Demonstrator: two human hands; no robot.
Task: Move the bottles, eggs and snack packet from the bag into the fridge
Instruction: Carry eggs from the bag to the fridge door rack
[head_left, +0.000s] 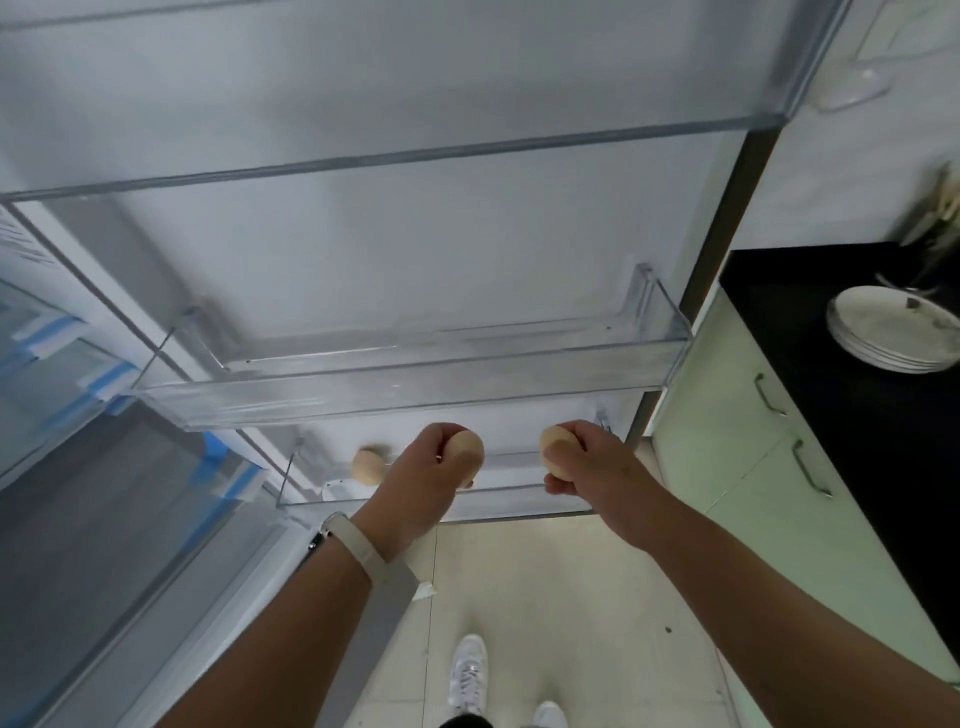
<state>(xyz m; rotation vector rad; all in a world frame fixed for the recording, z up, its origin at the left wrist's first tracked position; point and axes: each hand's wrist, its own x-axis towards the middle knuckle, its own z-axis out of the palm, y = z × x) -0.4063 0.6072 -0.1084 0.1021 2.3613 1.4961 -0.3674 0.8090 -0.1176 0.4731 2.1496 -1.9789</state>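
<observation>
The fridge door (363, 249) stands open in front of me with clear plastic door shelves. My left hand (415, 478) grips a pale brown egg (467, 451) over the lower door shelf (519, 493). My right hand (587, 462) holds a second egg (557, 449) just to the right, above the same shelf. A third egg (368, 466) sits in that lower shelf at its left end. The upper door shelf (405, 384) holds nothing I can see. The bag, bottles and snack packet are out of view.
A black countertop (831, 395) on the right carries a stack of white plates (893, 332). Pale green cabinet drawers (748, 436) with metal handles sit beneath it. The fridge body with blue tape (223, 457) is at left. My white shoes (467, 675) stand on the tiled floor.
</observation>
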